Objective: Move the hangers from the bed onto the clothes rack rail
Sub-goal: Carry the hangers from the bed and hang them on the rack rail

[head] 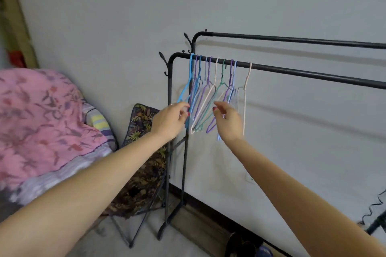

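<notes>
On the front rail (292,71) hang hangers (211,89).

both hands (170,120) (228,121) at coloured hangers (205,98) on front rack rail (292,71), fingers curled.

rack (170,131): right of bed (41,123), w/ folding chair (144,152) btwn them
hangers (208,94): on front rail (292,70), left end
hands: in front of hangers

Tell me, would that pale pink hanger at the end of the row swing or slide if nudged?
Probably both. The pale pink hanger hangs by only a thin hook over the smooth round lower rail, so it likely swings freely and slides along. Its thin frame suggests it is light.
</notes>
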